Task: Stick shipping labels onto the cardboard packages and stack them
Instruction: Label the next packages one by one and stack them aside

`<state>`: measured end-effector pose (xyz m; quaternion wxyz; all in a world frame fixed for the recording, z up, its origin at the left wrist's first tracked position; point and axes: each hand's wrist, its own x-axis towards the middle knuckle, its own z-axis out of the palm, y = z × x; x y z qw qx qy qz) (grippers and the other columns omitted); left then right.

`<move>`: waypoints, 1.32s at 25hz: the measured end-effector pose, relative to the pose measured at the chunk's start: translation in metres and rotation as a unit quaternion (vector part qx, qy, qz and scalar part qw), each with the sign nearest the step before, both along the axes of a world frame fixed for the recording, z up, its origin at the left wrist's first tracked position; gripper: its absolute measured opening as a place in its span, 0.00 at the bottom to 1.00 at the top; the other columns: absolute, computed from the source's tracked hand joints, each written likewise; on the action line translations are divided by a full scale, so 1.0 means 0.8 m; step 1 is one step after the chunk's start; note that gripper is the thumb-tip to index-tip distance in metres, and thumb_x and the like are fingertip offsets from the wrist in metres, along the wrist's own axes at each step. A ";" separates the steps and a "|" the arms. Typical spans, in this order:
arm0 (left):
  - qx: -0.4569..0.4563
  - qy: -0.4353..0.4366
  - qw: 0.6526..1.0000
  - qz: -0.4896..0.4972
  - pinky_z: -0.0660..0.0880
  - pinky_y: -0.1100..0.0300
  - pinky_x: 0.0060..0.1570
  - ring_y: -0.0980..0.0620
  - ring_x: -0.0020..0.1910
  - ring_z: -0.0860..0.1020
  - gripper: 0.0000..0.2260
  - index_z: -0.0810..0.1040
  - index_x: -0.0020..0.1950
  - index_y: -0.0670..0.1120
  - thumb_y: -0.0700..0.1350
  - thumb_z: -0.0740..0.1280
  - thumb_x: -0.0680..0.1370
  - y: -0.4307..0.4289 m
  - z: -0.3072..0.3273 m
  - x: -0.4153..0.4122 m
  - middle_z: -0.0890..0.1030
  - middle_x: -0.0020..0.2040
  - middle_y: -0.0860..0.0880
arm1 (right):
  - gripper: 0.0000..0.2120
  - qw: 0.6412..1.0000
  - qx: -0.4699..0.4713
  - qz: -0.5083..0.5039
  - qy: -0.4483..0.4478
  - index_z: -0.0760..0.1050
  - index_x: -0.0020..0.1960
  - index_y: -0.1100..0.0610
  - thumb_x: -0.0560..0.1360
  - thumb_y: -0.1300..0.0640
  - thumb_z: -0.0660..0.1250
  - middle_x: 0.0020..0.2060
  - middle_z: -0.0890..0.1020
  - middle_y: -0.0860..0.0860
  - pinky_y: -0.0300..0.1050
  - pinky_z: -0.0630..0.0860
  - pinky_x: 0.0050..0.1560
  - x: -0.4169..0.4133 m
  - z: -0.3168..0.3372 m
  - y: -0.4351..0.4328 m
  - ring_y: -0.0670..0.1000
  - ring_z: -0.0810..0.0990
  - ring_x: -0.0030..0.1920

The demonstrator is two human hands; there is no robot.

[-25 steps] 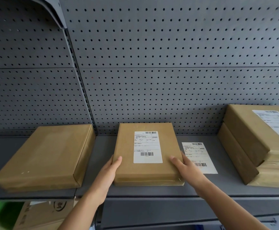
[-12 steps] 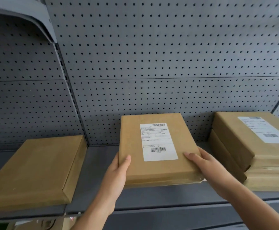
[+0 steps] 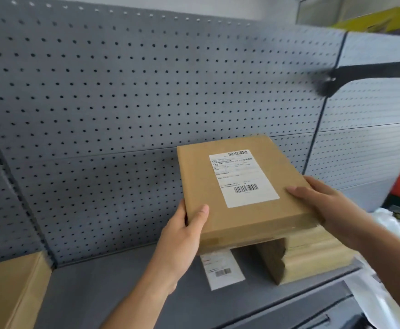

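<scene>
Cardboard package (image 3: 239,186), labelled, is off the shelf now: your left hand (image 3: 182,236) and right hand (image 3: 329,205) clamp its near corners, carrying it right above the stack (image 3: 313,255). Spare label (image 3: 222,269) waits underneath.

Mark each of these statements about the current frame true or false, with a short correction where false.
1. Both hands hold the labelled package in the air. True: left hand, right hand.
2. The held package has no label. False: a white label is stuck on its top.
3. A loose label lies on the shelf. True.
4. The stack lies left of the loose label. False: it lies to its right.
5. An unlabelled package sits at far left. True.
</scene>
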<state>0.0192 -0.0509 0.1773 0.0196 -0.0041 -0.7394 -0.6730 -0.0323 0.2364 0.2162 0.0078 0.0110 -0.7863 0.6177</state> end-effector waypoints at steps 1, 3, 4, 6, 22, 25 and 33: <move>-0.004 0.004 1.000 -0.018 0.69 0.71 0.51 0.72 0.57 0.78 0.17 0.73 0.72 0.65 0.60 0.62 0.82 0.016 0.005 -0.009 0.81 0.60 0.70 | 0.15 1.000 -0.001 -0.013 0.006 0.79 0.61 0.44 0.74 0.45 0.70 0.53 0.86 0.46 0.52 0.74 0.61 -0.005 0.005 0.020 0.53 0.82 0.57; -0.016 0.011 0.998 -0.055 0.69 0.69 0.53 0.69 0.60 0.77 0.19 0.72 0.73 0.64 0.62 0.61 0.82 0.053 0.012 -0.027 0.81 0.61 0.69 | 0.15 0.999 -0.009 -0.041 0.019 0.81 0.60 0.48 0.75 0.46 0.70 0.52 0.87 0.49 0.51 0.76 0.58 -0.016 0.014 0.061 0.55 0.84 0.55; -0.023 0.015 0.997 -0.070 0.70 0.68 0.54 0.68 0.61 0.77 0.20 0.71 0.73 0.64 0.63 0.61 0.81 0.070 0.013 -0.035 0.81 0.62 0.68 | 0.13 0.998 -0.010 -0.055 0.022 0.82 0.58 0.50 0.76 0.47 0.70 0.51 0.87 0.51 0.51 0.77 0.57 -0.022 0.018 0.080 0.55 0.84 0.53; -0.039 0.023 0.994 -0.095 0.71 0.65 0.57 0.66 0.61 0.77 0.22 0.70 0.74 0.63 0.65 0.60 0.81 0.101 0.015 -0.052 0.81 0.62 0.66 | 0.13 0.996 -0.010 -0.085 0.023 0.83 0.56 0.53 0.76 0.48 0.69 0.50 0.87 0.54 0.52 0.78 0.55 -0.035 0.022 0.114 0.56 0.85 0.50; -0.147 -0.023 0.983 -0.111 0.63 0.64 0.66 0.53 0.74 0.69 0.42 0.48 0.85 0.46 0.70 0.54 0.79 0.231 -0.020 -0.120 0.70 0.77 0.51 | 0.05 0.983 0.003 -0.184 -0.028 0.85 0.47 0.48 0.76 0.49 0.71 0.46 0.88 0.49 0.55 0.79 0.61 -0.137 -0.047 0.227 0.55 0.85 0.51; -0.156 -0.019 0.983 -0.099 0.66 0.60 0.71 0.53 0.74 0.71 0.42 0.51 0.85 0.48 0.72 0.55 0.78 0.234 -0.033 -0.125 0.73 0.76 0.52 | 0.05 0.983 0.020 -0.182 -0.025 0.85 0.48 0.47 0.76 0.48 0.71 0.47 0.87 0.49 0.55 0.79 0.61 -0.139 -0.052 0.231 0.54 0.85 0.51; -0.157 -0.021 0.983 -0.097 0.65 0.57 0.74 0.54 0.75 0.69 0.45 0.56 0.83 0.53 0.76 0.57 0.73 0.217 -0.032 -0.125 0.70 0.77 0.54 | 0.05 0.974 0.135 -0.181 0.004 0.82 0.51 0.43 0.78 0.47 0.68 0.49 0.84 0.44 0.47 0.76 0.53 -0.129 -0.036 0.225 0.50 0.81 0.51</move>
